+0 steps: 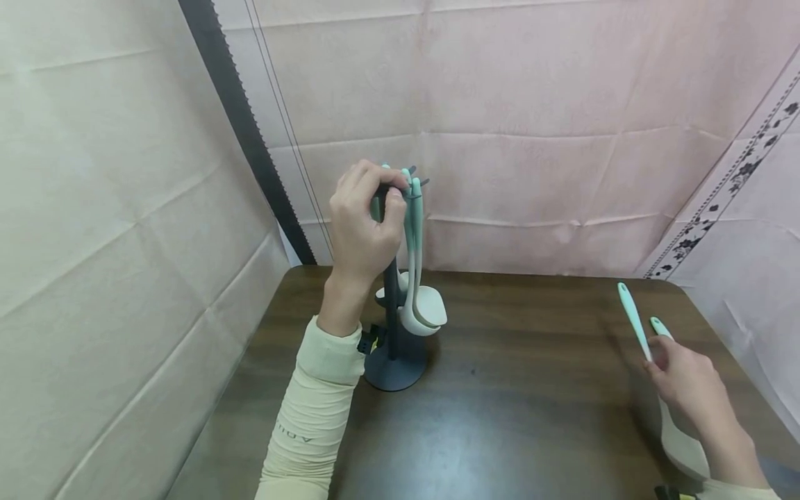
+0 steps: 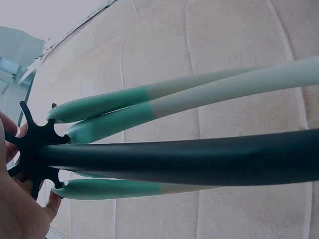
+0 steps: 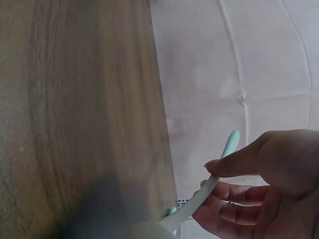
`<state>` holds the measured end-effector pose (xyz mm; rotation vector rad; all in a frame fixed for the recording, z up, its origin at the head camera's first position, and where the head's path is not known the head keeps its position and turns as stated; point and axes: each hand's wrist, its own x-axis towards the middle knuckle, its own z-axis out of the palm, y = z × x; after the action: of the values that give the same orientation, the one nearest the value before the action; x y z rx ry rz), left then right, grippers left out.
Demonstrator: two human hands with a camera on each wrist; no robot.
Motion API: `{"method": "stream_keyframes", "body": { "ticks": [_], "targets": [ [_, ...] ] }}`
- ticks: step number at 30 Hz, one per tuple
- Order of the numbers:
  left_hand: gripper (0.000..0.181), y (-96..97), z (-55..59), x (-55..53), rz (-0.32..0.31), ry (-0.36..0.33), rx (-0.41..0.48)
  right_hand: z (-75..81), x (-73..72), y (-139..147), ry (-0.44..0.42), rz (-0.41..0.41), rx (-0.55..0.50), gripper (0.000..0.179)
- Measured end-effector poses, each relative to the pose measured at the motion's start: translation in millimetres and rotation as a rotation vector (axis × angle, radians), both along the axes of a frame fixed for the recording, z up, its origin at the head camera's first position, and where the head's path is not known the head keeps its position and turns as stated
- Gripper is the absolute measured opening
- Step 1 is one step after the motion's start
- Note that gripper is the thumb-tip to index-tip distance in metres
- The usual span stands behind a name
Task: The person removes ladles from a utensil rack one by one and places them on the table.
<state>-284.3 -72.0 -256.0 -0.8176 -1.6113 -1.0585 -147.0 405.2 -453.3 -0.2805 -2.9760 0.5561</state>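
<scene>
My left hand point(image 1: 365, 215) grips the hooked top of a black utensil stand point(image 1: 395, 368), its fingers curled round the hub point(image 2: 30, 147). From the stand's hooks hang several pale utensils with mint-green handles point(image 2: 107, 104); one has a rounded bowl like a ladle point(image 1: 430, 305). Over at the right, my right hand point(image 1: 690, 382) pinches a kitchen utensil point(image 1: 633, 319) by its shaft between thumb and fingers, mint handle pointing up. A broad pale head point(image 1: 684, 448) shows below that hand, in line with the shaft; its exact kind is unclear. A second mint handle point(image 1: 660, 326) lies behind the hand.
The brown wooden table point(image 1: 519, 389) stretches between the stand and the right hand. Pale cloth hangs along the back point(image 1: 519, 180) and the left side point(image 1: 125, 229). The stand's round base rests on the table, left of its middle.
</scene>
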Motion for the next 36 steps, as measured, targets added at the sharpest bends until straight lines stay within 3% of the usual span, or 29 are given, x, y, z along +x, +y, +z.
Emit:
{"method": "stream_keyframes", "body": {
  "ticks": [6, 14, 22, 29, 36],
  "targets": [
    [0.024, -0.5, 1.6, 1.1, 0.002, 0.008, 0.005, -3.8, 1.2, 8, -0.055, 0.005, 0.006, 0.040],
    [0.024, -1.4, 2.2, 2.0, 0.011, 0.015, -0.007, -14.6, 3.6, 18, -0.220, -0.044, -0.010, 0.046],
    [0.025, -0.7, -0.8, 4.2, 0.009, 0.009, 0.004, -24.8, 5.8, 21, -0.292, -0.050, -0.032, 0.047],
    [0.025, 0.7, 0.5, 3.5, 0.000, 0.016, 0.003, -32.5, 5.2, 21, -0.344, -0.096, 0.014, 0.053],
    [0.023, -1.9, -0.7, 3.4, 0.002, 0.021, 0.003, -34.0, 5.4, 20, -0.333, -0.096, 0.030, 0.055]
  ]
}}
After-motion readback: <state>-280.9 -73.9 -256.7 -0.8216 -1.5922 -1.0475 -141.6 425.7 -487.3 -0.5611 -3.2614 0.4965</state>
